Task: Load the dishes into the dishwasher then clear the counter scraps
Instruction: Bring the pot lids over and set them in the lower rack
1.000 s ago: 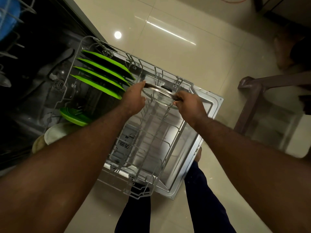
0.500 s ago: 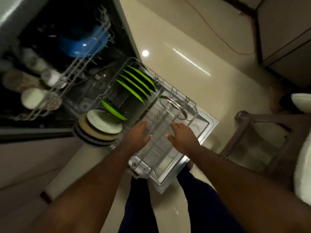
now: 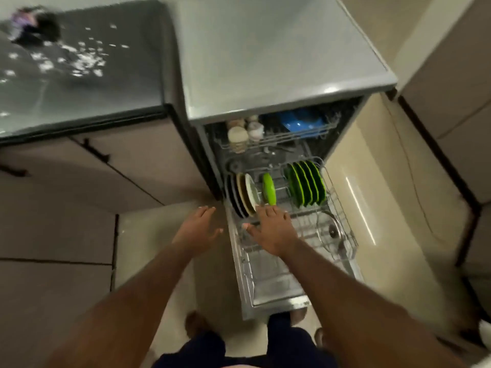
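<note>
Empty, fingers spread: left hand, and right hand over wire rack. Round glass lid in rack near glossy green plates; white scraps fleck dark table.

Both arms reach forward, left hand and right hand empty, fingers straight.

plates at lower rack's rear, lid before them, scraps on counter
</note>
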